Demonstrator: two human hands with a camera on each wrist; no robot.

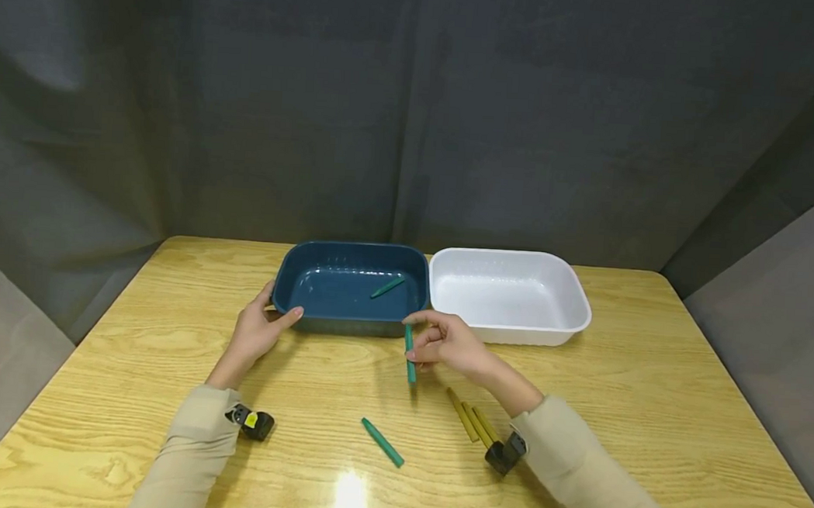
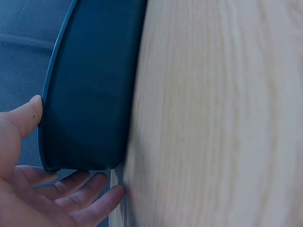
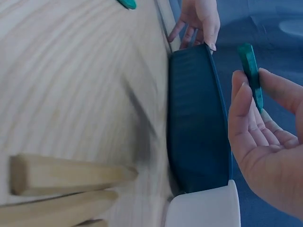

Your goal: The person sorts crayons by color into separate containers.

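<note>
A dark blue tray (image 1: 286, 282) stands at the back of the wooden table, with one green stick (image 1: 387, 286) lying in it. My left hand (image 1: 257, 330) holds the tray's near-left corner, thumb on the rim (image 2: 57, 94) and fingers against the wall. My right hand (image 1: 443, 342) pinches a second green stick (image 1: 410, 353) just in front of the tray's near-right corner; the stick (image 3: 249, 66) hangs point down above the table. A third green stick (image 1: 382, 442) lies on the table nearer me.
A white tray (image 1: 579, 303) stands touching the blue one on its right. Three yellow wooden sticks (image 1: 470, 421) lie side by side near my right wrist, also seen as yellow sticks (image 3: 66, 175) in the right wrist view. Grey curtains surround the table.
</note>
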